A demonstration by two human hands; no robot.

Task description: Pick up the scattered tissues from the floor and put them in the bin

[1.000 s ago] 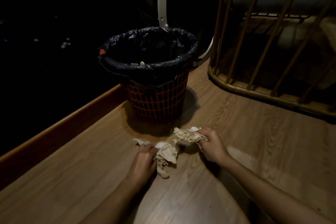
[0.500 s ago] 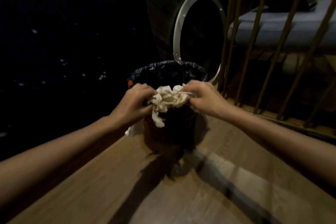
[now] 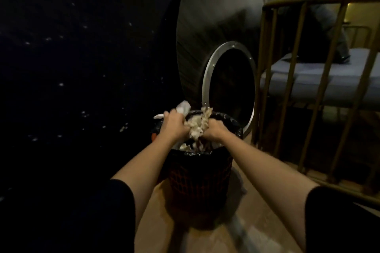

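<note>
Between the left grip (image 3: 174,123) and the right grip (image 3: 213,129), both clenched on it from either side, hangs the crumpled wad of tissues (image 3: 196,127), directly over the open mouth of the bin (image 3: 201,178), with a whiter tissue (image 3: 183,107) poking up from the left grip and more scraps (image 3: 186,147) already lying in the liner (image 3: 231,119) below. Such paper looks featherlight, soft and easily torn, likely to shed loose pieces, so it is best bunched whole and let go low inside the bin. Beyond the grips stands a round metal-rimmed opening (image 3: 228,88), and to their right a barred railing (image 3: 287,92).
</note>
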